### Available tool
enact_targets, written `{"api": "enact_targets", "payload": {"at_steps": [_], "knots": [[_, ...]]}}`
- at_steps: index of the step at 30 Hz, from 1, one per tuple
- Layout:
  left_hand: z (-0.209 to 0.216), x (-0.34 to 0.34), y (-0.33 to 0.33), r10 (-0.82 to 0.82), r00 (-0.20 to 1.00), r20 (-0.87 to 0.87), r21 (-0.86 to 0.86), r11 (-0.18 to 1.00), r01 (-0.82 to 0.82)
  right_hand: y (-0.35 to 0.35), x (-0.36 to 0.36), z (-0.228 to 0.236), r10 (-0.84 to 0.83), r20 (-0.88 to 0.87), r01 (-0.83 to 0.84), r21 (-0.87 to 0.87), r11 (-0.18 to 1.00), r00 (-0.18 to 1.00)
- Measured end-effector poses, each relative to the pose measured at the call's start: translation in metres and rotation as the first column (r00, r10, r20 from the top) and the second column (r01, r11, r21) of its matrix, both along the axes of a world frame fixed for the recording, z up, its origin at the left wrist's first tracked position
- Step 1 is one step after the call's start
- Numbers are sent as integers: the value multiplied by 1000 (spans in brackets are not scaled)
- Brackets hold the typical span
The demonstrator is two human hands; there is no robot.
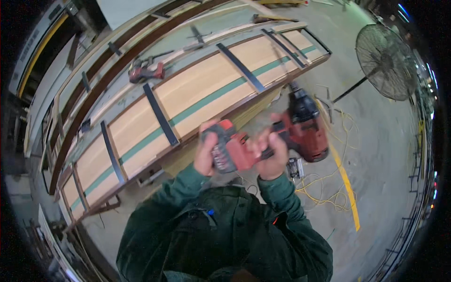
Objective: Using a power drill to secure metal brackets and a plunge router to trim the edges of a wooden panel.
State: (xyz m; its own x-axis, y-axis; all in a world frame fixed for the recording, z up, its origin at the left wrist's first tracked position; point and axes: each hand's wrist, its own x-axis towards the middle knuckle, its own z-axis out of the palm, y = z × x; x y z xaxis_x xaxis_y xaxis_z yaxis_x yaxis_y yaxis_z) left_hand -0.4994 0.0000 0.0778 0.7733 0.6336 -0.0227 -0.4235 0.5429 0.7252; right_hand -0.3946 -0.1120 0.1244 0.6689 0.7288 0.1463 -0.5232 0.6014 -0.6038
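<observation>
A red and black cordless drill (311, 134) is held in front of my chest, its nose pointing up and away past the long panel's near edge. My right hand (272, 157) wraps around its handle. At the handle's base, my left hand (205, 152) grips the grey and red battery end (226, 149). Both hands are slightly blurred. Beyond them lies a long pale wood panel (192, 99) with a green stripe, dark edges and several black crossbars, such as the bar (241, 68) nearest the drill.
Another red power tool (146, 71) rests behind the panel, beside curved brown frame rails (110, 75). A hammer-like tool (275, 19) lies near the far end. To the right stand a pedestal fan (386, 62), a tangled yellow cord (324, 188) and a yellow floor line (346, 185).
</observation>
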Motion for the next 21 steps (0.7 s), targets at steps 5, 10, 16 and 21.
{"api": "enact_targets", "payload": {"at_steps": [5,10,16,21], "knots": [[-6,47,-19,-159,987,-26,145,976,161,-36,61,-5,-82,-9,82,-13,997,997],[14,108,45,-395,909,-128,364,834,414,-71,94,-3,-80,-56,80,6,997,995],[9,188,0,-843,529,-97,439,441,783,-68,144,-11,-61,-87,63,20,998,994],[-8,254,9,-804,576,-145,547,420,724,-73,208,-27,-79,-12,79,-30,996,997]]}}
